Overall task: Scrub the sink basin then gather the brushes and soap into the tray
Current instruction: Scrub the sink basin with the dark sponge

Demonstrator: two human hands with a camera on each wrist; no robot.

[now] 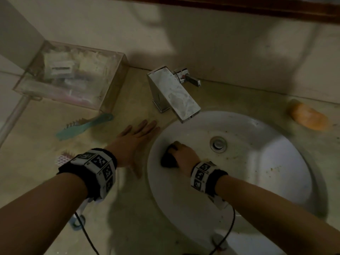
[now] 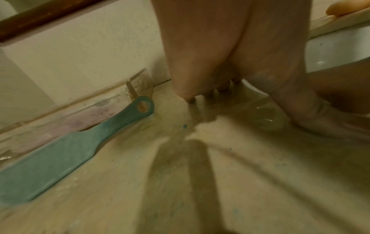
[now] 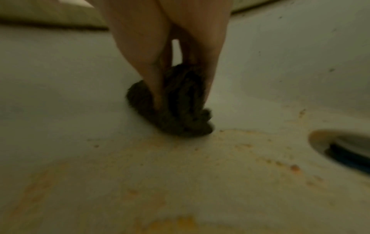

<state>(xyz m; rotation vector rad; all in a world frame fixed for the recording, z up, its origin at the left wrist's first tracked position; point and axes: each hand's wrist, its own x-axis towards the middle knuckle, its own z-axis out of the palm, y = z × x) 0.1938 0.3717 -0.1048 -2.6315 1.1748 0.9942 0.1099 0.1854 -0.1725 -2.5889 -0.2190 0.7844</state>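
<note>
My right hand [image 1: 181, 153] grips a dark scouring pad [image 1: 168, 159] and presses it on the left inner wall of the white sink basin [image 1: 257, 162]. In the right wrist view the scouring pad [image 3: 176, 109] sits between my fingers [image 3: 148, 74], beside orange-brown stains on the sink basin [image 3: 280, 63]. My left hand [image 1: 134, 138] lies flat on the counter left of the basin, fingers straight. A teal brush [image 1: 82, 126] [image 2: 66, 152] lies on the counter. A clear tray [image 1: 110, 100] stands at the back left. An orange soap bar [image 1: 309, 116] rests right of the basin.
A chrome faucet [image 1: 174, 92] overhangs the basin's back edge. The drain [image 1: 218, 144] [image 3: 348, 150] sits mid-basin. A pink-and-white bristled brush head [image 1: 63, 159] peeks out beside my left wrist. A wall with a dark wooden ledge [image 1: 239, 6] closes the back.
</note>
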